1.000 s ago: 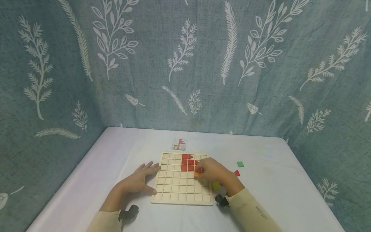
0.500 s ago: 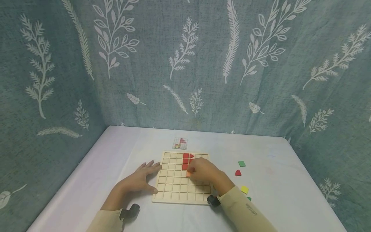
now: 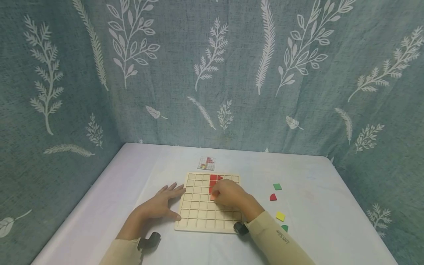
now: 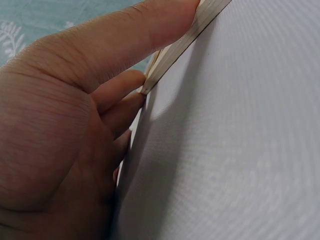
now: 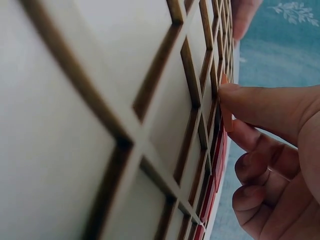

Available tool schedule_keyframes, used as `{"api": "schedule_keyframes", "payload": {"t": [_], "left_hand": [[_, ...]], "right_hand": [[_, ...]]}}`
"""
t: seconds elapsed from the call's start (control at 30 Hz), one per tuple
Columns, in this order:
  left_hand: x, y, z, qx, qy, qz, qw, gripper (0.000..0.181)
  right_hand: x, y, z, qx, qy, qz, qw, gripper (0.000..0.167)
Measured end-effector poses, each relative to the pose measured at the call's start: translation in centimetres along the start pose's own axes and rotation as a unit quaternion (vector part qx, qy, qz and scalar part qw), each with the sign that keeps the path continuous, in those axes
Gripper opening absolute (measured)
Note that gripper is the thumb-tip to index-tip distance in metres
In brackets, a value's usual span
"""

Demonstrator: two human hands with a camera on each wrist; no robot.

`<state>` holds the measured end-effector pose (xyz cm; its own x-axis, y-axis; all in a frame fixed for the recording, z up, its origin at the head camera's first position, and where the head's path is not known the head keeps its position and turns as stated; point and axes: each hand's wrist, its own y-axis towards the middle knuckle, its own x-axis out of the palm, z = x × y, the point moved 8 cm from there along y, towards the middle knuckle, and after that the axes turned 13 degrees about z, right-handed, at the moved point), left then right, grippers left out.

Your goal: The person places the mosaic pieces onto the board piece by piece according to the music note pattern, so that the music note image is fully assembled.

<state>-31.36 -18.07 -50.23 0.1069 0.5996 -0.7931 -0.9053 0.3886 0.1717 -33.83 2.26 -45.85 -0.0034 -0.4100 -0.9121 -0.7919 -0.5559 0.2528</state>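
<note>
A pale wooden grid board (image 3: 198, 213) lies on the white table. My left hand (image 3: 158, 204) rests at its left edge, fingers spread, thumb and fingertips touching the rim; the left wrist view shows the thumb (image 4: 145, 30) along the wooden edge. Over the board, my right hand (image 3: 230, 193) pinches an orange square tile (image 3: 212, 197) between thumb and finger, just below the red tiles (image 3: 213, 180). In the right wrist view the orange tile (image 5: 227, 112) stands tilted at a grid cell. Part of the red group is hidden by my right hand.
Behind the board lies a small pattern card (image 3: 207, 163). To the right are loose tiles: a green square (image 3: 277, 186), a red quarter-round (image 3: 273, 197), a yellow square (image 3: 280, 216) and a green piece (image 3: 285, 228) partly covered by the sleeve. A patterned curtain (image 3: 212, 73) stands behind.
My right hand has moved left across the board with the orange tile, to below the left red column. The yellow and green pieces at right have come into view. My left hand stays put.
</note>
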Motion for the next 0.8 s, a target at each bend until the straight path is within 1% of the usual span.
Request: {"api": "schedule_keyframes", "payload": {"t": [0.1, 0.2, 0.37, 0.53, 0.6, 0.8], "left_hand": [[0.0, 0.1, 0.1, -0.006, 0.004, 0.001, 1.0000, 0.109], [-0.1, 0.1, 0.2, -0.001, 0.008, 0.000, 1.0000, 0.108], [0.0, 0.1, 0.3, 0.005, 0.009, -0.005, 0.9999, 0.108], [0.0, 0.1, 0.2, -0.004, 0.008, -0.005, 0.9999, 0.109], [0.0, 0.1, 0.2, -0.006, 0.007, -0.004, 1.0000, 0.109], [0.1, 0.0, 0.0, -0.014, 0.007, -0.003, 0.9999, 0.110]], "right_hand": [[0.2, 0.1, 0.0, -0.010, -0.004, -0.002, 0.9999, 0.010], [0.3, 0.3, -0.3, -0.026, -0.002, -0.004, 0.9997, 0.011], [0.5, 0.4, -0.7, -0.041, 0.006, -0.012, 0.9991, 0.021], [0.7, 0.4, -0.6, -0.038, -0.022, -0.017, 0.9989, 0.015], [0.7, 0.4, -0.6, -0.040, -0.033, -0.014, 0.9986, 0.015], [0.9, 0.6, -1.1, -0.052, -0.035, -0.013, 0.9979, 0.034]]}}
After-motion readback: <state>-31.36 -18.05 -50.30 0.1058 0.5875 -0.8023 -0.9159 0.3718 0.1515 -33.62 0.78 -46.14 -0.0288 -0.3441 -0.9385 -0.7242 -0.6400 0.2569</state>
